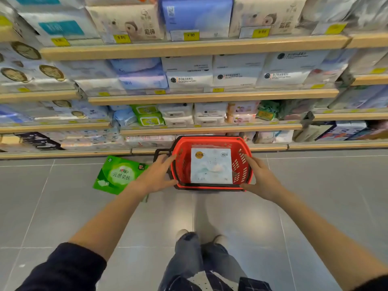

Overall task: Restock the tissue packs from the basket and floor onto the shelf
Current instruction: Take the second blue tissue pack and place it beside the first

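A red plastic basket [243, 162] stands on the grey floor in front of the shelving. A pale blue-white tissue pack [211, 168] lies flat inside it. My left hand [156, 175] grips the basket's left rim and my right hand [261, 178] grips its right rim. A green tissue pack [117, 175] lies on the floor just left of the basket, partly behind my left forearm. The wooden-edged shelf [210, 97] rises behind, its tiers filled with tissue and wipe packs.
The basket's black handle [160, 153] sticks out at its left side. Yellow price tags [190, 35] line the shelf edges. My legs and shoes [182, 234] are below the basket on the tiled floor [315, 206].
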Motion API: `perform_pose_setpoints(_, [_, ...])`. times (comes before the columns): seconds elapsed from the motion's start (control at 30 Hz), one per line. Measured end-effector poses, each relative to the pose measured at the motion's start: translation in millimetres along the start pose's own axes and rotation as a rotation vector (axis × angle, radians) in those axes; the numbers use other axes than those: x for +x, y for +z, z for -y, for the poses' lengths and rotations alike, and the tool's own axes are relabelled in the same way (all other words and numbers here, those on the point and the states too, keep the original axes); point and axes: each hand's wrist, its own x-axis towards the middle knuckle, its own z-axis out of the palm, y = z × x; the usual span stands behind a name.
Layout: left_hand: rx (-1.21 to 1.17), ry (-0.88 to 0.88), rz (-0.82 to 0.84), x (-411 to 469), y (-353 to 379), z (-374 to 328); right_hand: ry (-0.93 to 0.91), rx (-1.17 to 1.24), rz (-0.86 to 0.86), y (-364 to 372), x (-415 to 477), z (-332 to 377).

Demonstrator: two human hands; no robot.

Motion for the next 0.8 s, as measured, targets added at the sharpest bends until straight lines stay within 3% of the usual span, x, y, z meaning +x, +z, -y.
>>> perform_pose_setpoints(0.23, [0.134,0.021,0.153,64,8,22,0.135,0.023,0.072,29,38,-17])
perform_pose_setpoints(0.47, [0.010,-0.022,0.205,134,28,47,0.229,-0.016,0.157,62,98,-40])
perform_pose_setpoints(0.8, [-0.134,-0.147,0.280,255,158,108,0.269,-0.033,0.191,159,225,-166])
